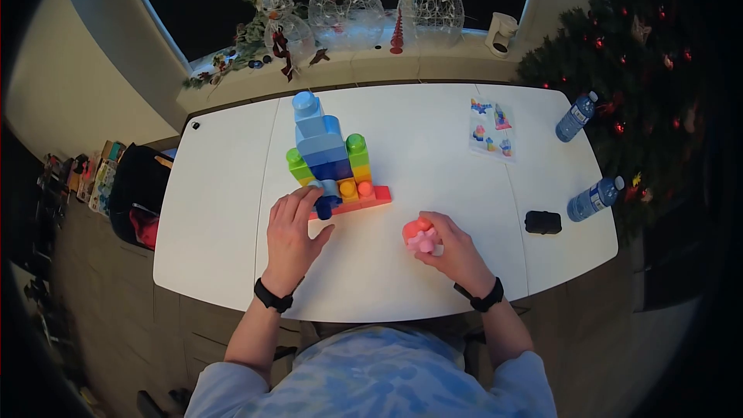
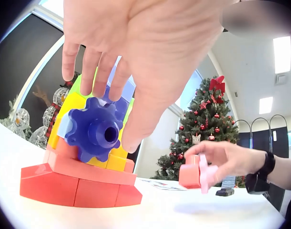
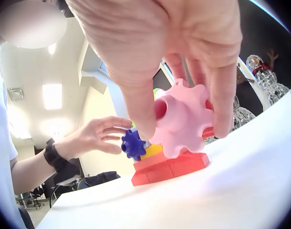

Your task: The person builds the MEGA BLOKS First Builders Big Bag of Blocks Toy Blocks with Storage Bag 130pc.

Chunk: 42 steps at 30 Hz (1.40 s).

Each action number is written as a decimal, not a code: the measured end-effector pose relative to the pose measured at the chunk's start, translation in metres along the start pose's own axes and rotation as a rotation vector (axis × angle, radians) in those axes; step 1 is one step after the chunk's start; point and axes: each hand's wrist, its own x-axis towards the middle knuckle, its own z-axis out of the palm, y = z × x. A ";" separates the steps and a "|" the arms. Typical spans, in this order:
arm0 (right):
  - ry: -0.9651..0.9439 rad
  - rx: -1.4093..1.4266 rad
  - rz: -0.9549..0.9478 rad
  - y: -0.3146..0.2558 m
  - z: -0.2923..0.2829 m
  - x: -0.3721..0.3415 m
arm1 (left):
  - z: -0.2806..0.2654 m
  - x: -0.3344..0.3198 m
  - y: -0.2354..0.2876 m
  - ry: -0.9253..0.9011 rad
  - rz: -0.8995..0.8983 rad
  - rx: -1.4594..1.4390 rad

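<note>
A stepped tower of toy building blocks (image 1: 325,148) stands on a red base (image 2: 49,188). Blue blocks rise up its middle, with green and yellow ones on either side. On its front is a dark blue gear piece (image 2: 98,129). Around that gear, fingers extended and thumb apart, hovers my left hand (image 1: 292,220). My right hand (image 1: 460,251) pinches a pink gear piece (image 3: 182,119) joined to a coral-red block (image 2: 189,176), held right of the tower and near the table's front.
On the white table (image 1: 209,224) lie a picture sheet (image 1: 492,130) and a black case (image 1: 543,222) to the right. Two water bottles, one farther back (image 1: 576,117) and one nearer (image 1: 595,199), stand along the right edge. A small black item (image 1: 195,125) sits far left.
</note>
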 end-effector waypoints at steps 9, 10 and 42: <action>0.123 0.033 -0.243 -0.045 0.037 0.072 | 0.010 -0.012 -0.007 0.029 -0.083 -0.072; 0.143 0.032 -0.269 -0.048 0.041 0.075 | 0.011 -0.012 -0.008 0.032 -0.083 -0.086; 0.164 -0.384 -0.298 -0.069 0.057 0.093 | 0.008 -0.009 -0.011 0.034 -0.070 -0.101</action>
